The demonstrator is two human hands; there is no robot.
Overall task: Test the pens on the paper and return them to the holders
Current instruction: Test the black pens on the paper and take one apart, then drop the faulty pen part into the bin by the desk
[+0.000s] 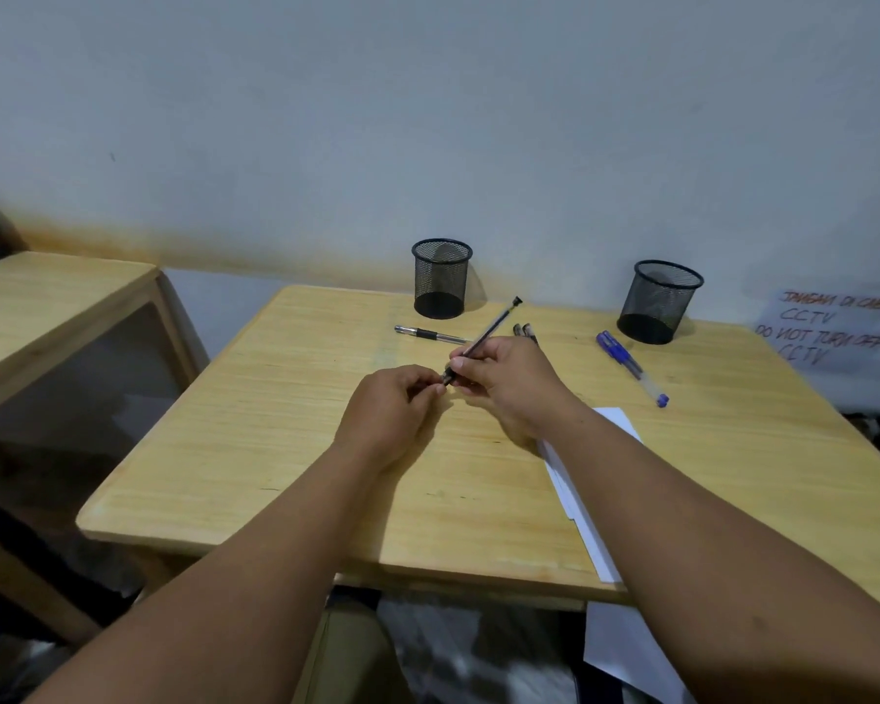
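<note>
Head view, looking down on a pale wooden worktop (285, 449) set against a grey wall. I see my right hand (509, 383) gripping a slim black pen (483, 337) at its lower part, fingers (466, 359) closed round the barrel; the pen slants up and away, its far end flared, its near end meeting my left hand (392, 409). The left fingers (428, 388) are pinched together at that near end. Whether they hold a cap, the tip, or nothing but the pen itself I cannot tell: the spot is small and covered by the fingertips.

Two black mesh holders stand at the back edge: the left holder (441, 279) and the right holder (659, 302), well apart. Their insides are dark, and I cannot make out any contents.

Lying on the worktop: a silver pen with a black grip (430, 334) just in front of the left holder; a blue pen (631, 368) near the right holder; and some dark pens (527, 331) half hidden behind my right hand, their number unclear.

The white paper (585, 500) lies under my right forearm, so most of it is covered, and it overhangs the near edge. Any marks on it are out of sight.

At the far right a handwritten notice (829, 327) reads partly "CCTV" and "DO NOT TURN OFF"; its top line is blurred. A second wooden table (47, 302) is cut off at the left edge.
</note>
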